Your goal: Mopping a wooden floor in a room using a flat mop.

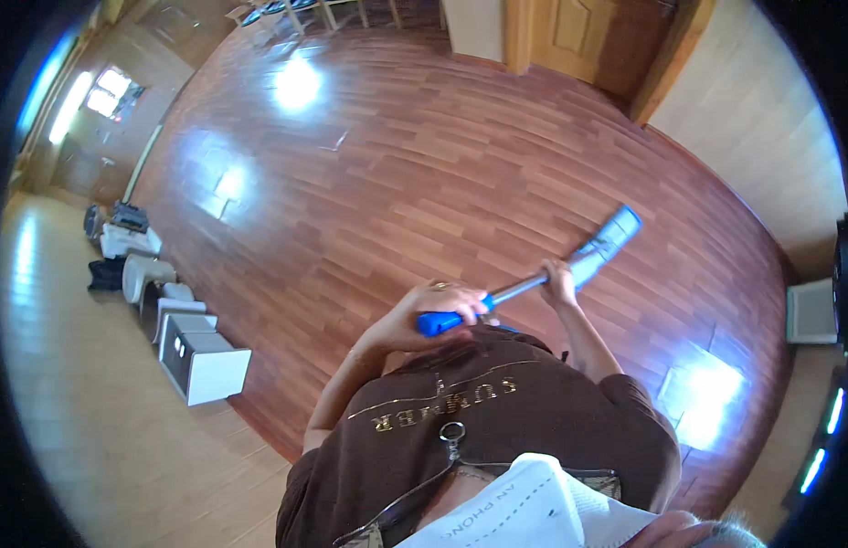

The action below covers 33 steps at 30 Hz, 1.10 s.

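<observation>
A long-handled tool that looks like a flat mop [517, 289] slants across in front of me. It has a blue grip, a metallic pole and a pale blue, wide head [611, 239] at the upper right, over the wood floor. Its exact make-up is blurred. Around the pole near the blue grip, my left hand [433, 304] is closed, a ring showing on one finger. My right hand [559, 283] is wrapped round the pole farther up, just short of the head. Both forearms reach out past my brown top.
Reddish-brown plank floor [397, 183] spreads ahead, with bright light reflections. Along the left wall stand a white-and-grey box-shaped unit [214, 365] and several other items. Chairs [301, 14] are at the far end. A wooden door [593, 41] is upper right; a pale box [810, 312] sits at the right wall.
</observation>
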{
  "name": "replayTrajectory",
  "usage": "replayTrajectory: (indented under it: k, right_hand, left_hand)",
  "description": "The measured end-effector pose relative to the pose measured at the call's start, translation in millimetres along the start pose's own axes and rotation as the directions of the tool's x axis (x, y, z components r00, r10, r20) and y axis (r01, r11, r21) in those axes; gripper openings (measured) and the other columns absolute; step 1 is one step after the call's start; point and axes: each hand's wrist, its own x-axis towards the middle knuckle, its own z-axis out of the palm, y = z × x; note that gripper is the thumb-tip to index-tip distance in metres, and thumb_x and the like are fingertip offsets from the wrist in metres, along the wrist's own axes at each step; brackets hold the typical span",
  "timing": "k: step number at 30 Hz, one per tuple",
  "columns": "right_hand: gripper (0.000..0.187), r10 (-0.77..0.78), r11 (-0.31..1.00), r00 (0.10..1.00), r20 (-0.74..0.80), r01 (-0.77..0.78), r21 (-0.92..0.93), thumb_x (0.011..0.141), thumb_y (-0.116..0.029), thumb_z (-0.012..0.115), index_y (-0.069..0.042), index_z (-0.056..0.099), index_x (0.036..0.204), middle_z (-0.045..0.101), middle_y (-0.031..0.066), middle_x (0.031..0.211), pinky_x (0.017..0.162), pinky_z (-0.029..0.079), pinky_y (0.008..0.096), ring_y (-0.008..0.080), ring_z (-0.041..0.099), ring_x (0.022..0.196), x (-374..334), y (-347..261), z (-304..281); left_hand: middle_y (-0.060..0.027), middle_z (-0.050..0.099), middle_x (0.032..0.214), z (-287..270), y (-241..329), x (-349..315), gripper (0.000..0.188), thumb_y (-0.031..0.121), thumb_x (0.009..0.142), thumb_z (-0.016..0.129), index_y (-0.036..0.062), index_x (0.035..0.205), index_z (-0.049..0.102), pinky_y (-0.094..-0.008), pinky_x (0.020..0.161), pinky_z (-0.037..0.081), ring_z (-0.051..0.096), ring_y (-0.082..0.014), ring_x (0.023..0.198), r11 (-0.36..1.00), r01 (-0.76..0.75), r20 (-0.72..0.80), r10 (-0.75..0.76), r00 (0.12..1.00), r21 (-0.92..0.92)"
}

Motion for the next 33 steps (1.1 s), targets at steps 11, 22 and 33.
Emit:
replayTrajectory:
  k: [11,22,33]
  right_hand:
    - [0.015,0.164,0.986,0.980,0.115,-0.166,0.005,0.072,-0.019,0.068,-0.017,0.063,0.086,0.063,0.0051,0.089,0.083,0.039,0.0466,0.0313,0.058,0.094,-18,-10,-27]
    - [0.011,-0.325,0.917,0.896,0.302,0.220,0.332,0.070,-0.026,0.070,-0.016,0.068,0.075,0.066,0.0085,0.083,0.072,0.048,0.0448,0.0325,0.063,0.083,84,-92,53]
    - [0.036,-0.645,0.760,0.583,0.494,0.556,0.335,0.066,-0.046,0.077,-0.022,0.067,0.090,0.063,0.0060,0.100,0.094,0.036,0.0494,0.0279,0.053,0.108,115,-170,200]
  left_hand:
    - [-0.0099,0.069,0.101,-9,15,14,0.016,0.012,0.077,0.076,0.0064,0.088,0.066,-0.0400,0.086,0.047,0.064,-0.0280,0.098,0.999,0.026,0.019,-0.025,0.999,-0.039]
    - [-0.0113,0.066,0.088,1,79,-50,0.012,0.007,0.074,0.074,0.0067,0.076,0.062,-0.0443,0.083,0.048,0.063,-0.0347,0.095,0.981,0.125,-0.378,-0.060,0.924,0.150]
    - [-0.0080,0.066,0.094,82,73,-92,0.018,0.012,0.074,0.076,0.0075,0.081,0.061,-0.0414,0.088,0.043,0.062,-0.0276,0.098,0.808,0.493,-0.768,-0.081,0.636,0.322]
